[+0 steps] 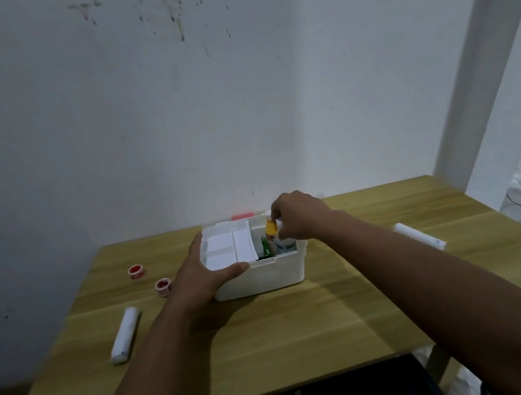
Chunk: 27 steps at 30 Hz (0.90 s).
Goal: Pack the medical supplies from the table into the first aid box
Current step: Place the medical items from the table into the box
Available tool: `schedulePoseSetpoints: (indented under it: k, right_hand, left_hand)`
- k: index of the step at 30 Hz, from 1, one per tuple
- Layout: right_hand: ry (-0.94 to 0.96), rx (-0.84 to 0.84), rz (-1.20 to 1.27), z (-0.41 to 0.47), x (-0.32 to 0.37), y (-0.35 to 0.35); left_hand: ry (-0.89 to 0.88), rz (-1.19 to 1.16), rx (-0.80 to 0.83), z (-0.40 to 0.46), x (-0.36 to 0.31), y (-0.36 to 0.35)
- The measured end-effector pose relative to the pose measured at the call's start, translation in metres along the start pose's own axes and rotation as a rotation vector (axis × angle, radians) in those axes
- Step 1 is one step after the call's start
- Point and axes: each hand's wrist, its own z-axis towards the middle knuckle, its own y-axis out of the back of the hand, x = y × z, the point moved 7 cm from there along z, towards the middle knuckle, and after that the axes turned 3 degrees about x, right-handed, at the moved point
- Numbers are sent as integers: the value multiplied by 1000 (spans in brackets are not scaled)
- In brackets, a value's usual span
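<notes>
On a wooden table (309,324) against a stained white wall (164,92), the left hand (207,276) grips the open white box (266,278) while the right hand (300,216) pinches a yellow-capped bottle (271,228) in its right compartment.

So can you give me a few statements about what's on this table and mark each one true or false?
1. The right hand grips a yellow-capped bottle inside the white plastic first aid box. True.
2. The left hand rests flat on the wooden table, away from the box. False: it holds the box's near left corner.
3. Two small red tape rolls lie left of the box. True.
4. Both white wrapped bandage rolls are already packed. False: one lies on each side of the box.
</notes>
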Motion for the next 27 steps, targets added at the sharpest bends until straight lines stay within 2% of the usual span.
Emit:
schedulePoseSetpoints:
  k: [3, 6, 9, 11, 16, 20, 23, 27]
  right_hand:
    - [2, 61, 24, 2, -3, 1]
    - [-30, 98, 308, -1, -15, 18]
    - [-152, -24, 525, -2, -53, 39]
    - [-244, -87, 432, -3, -85, 35]
    - [-368, 177, -54, -14, -135, -32]
    - [-385, 202, -327, -20, -145, -54]
    - [-359, 140, -324, -17, -143, -52]
    - [-318, -77, 42, -8, -133, -25]
  left_hand:
    - [0, 10, -6, 0, 0, 0]
    - [-2, 17, -5, -1, -1, 1]
    - [-3, 22, -8, 0, -1, 2]
    - [-6, 29, -12, 1, -1, 2]
    - [-10, 36, -10, 0, -1, 2]
    - [-16, 37, -7, 1, -2, 3]
    - [3, 42, -6, 1, -1, 2]
    - [6, 32, -1, 0, -1, 1]
